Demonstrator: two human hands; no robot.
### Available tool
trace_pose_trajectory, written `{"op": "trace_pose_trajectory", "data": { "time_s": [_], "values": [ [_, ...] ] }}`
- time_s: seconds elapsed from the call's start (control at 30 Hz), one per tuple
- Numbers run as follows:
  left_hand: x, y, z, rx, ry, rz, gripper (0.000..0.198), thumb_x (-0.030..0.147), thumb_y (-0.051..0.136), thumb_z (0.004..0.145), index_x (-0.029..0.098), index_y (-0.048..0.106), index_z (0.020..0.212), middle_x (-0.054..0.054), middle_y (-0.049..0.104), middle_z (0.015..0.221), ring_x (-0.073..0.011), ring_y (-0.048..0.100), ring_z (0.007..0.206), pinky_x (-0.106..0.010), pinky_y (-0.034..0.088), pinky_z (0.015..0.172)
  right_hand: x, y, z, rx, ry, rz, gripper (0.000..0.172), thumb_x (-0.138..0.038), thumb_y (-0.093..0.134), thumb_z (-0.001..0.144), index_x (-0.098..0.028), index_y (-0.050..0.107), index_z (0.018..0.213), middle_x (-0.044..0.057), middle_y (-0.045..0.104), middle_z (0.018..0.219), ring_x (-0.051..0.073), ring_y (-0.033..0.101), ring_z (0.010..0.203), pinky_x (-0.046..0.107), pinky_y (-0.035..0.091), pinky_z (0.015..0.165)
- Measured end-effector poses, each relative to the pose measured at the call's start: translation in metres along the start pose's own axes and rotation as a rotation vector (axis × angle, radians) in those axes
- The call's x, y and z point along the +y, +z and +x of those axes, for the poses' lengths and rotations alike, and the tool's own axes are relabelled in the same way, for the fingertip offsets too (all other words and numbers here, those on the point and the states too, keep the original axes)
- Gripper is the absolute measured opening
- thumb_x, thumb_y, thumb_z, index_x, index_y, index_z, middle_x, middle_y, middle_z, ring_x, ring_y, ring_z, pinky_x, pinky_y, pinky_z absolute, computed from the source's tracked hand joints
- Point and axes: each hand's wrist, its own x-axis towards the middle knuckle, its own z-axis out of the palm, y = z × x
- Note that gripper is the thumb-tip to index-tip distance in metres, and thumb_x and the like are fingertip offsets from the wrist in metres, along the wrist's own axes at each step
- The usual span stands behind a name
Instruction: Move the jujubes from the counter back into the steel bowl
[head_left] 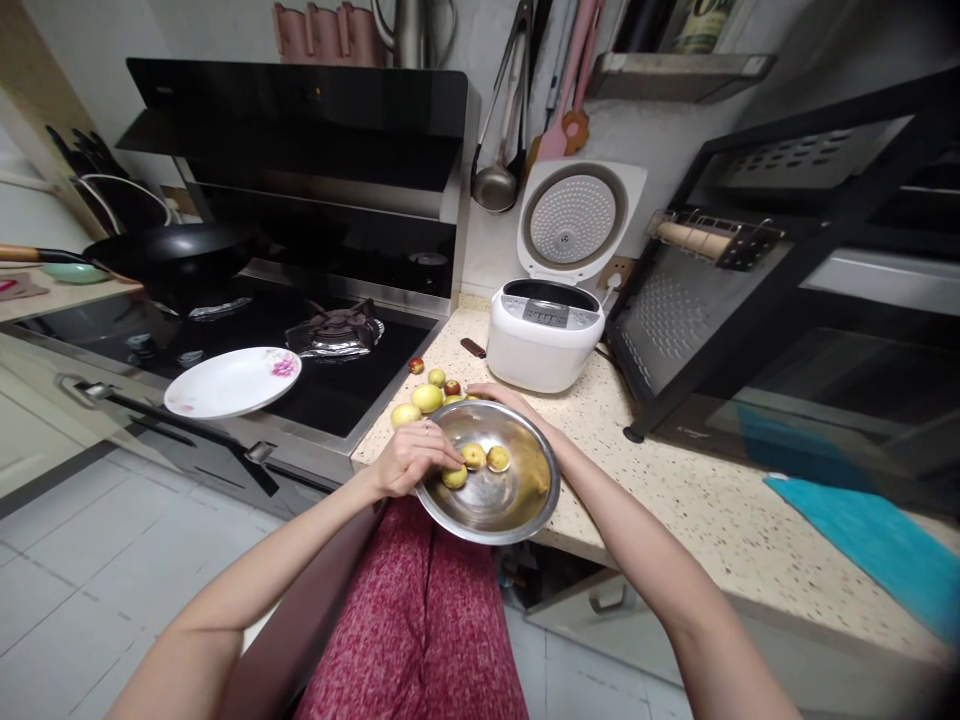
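My left hand [416, 455] reaches over the left rim of a shiny steel bowl [517, 500]. Its fingers are bent together with the tips on a yellow-green fruit [454, 479], which looks like a jujube, inside the bowl. Beside that one lie two more, a yellow fruit [473, 457] and a browner-marked fruit [498, 459]. Behind the far rim, my right hand [504, 396] stretches its fingers leftward near the loose fruit; the bowl partly hides it. On the counter sit several more pieces, among them a pale yellow fruit [427, 399] and a small red fruit [452, 387].
A white rice cooker [546, 350] stands behind with its lid up. On the stove to the left are a flowered white plate [232, 385], projecting past the front edge, and a black wok [169, 250]. A dark oven [825, 360] and a teal cloth [855, 540] are at right.
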Motion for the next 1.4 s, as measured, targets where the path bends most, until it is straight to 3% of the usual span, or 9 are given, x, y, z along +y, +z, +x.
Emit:
{"op": "trace_pose_trajectory", "data": {
  "time_s": [0.17, 0.37, 0.53, 0.63, 0.8, 1.13, 1.4],
  "values": [
    [-0.001, 0.0, -0.002, -0.006, -0.001, -0.009, 0.069, 0.041, 0.016, 0.112, 0.014, 0.079, 0.101, -0.012, 0.083, 0.097, -0.0206, 0.077, 0.087, -0.036, 0.054, 0.084, 0.0, 0.001, -0.002, -0.007, -0.047, -0.039, 0.035, -0.017, 0.063, 0.092, -0.02, 0.072, 0.125, 0.012, 0.071, 0.132, 0.026, 0.066, 0.125, 0.047, 0.049, 0.113],
    [-0.001, -0.002, -0.002, -0.031, -0.014, -0.006, 0.07, 0.042, 0.015, 0.112, 0.014, 0.079, 0.102, -0.013, 0.082, 0.097, -0.021, 0.077, 0.09, -0.036, 0.054, 0.084, -0.007, -0.013, -0.006, 0.212, -0.06, -0.182, 0.037, -0.018, 0.059, 0.097, -0.022, 0.068, 0.133, 0.012, 0.068, 0.129, 0.026, 0.065, 0.121, 0.049, 0.054, 0.107],
    [0.0, -0.002, 0.0, -0.034, -0.024, -0.002, 0.071, 0.043, 0.015, 0.112, 0.014, 0.079, 0.101, -0.013, 0.082, 0.098, -0.0213, 0.077, 0.09, -0.036, 0.054, 0.086, -0.036, -0.035, -0.013, 0.318, -0.199, -0.407, 0.042, -0.014, 0.052, 0.102, -0.026, 0.064, 0.141, 0.014, 0.066, 0.132, 0.028, 0.063, 0.126, 0.049, 0.055, 0.107],
    [0.0, -0.002, 0.0, -0.033, -0.022, 0.005, 0.071, 0.043, 0.015, 0.112, 0.015, 0.079, 0.102, -0.012, 0.083, 0.098, -0.0211, 0.077, 0.089, -0.036, 0.054, 0.086, -0.06, -0.041, -0.021, 0.265, -0.267, -0.507, 0.042, -0.013, 0.047, 0.105, -0.027, 0.063, 0.141, 0.014, 0.067, 0.134, 0.028, 0.064, 0.123, 0.048, 0.058, 0.102],
    [0.0, -0.001, 0.0, -0.02, -0.025, -0.001, 0.069, 0.041, 0.016, 0.111, 0.015, 0.079, 0.102, -0.012, 0.083, 0.097, -0.021, 0.077, 0.088, -0.036, 0.055, 0.085, -0.084, -0.037, -0.027, 0.048, -0.312, -0.544, 0.043, -0.01, 0.051, 0.103, -0.028, 0.066, 0.139, 0.012, 0.068, 0.135, 0.026, 0.066, 0.121, 0.047, 0.06, 0.099],
    [-0.001, -0.001, -0.004, -0.025, -0.025, -0.008, 0.07, 0.042, 0.016, 0.112, 0.014, 0.079, 0.103, -0.013, 0.082, 0.098, -0.022, 0.077, 0.091, -0.037, 0.054, 0.089, -0.076, -0.021, -0.027, -0.215, -0.286, -0.416, 0.038, -0.005, 0.062, 0.095, -0.026, 0.077, 0.123, 0.009, 0.074, 0.128, 0.025, 0.069, 0.117, 0.045, 0.059, 0.1],
    [-0.001, -0.002, -0.005, -0.027, -0.036, 0.004, 0.071, 0.043, 0.015, 0.111, 0.016, 0.08, 0.103, -0.012, 0.083, 0.098, -0.0215, 0.077, 0.091, -0.037, 0.055, 0.09, -0.075, -0.021, -0.026, -0.24, -0.238, -0.3, 0.033, -0.008, 0.065, 0.094, -0.027, 0.08, 0.117, 0.009, 0.076, 0.124, 0.024, 0.071, 0.116, 0.042, 0.058, 0.101]
  ]
}}
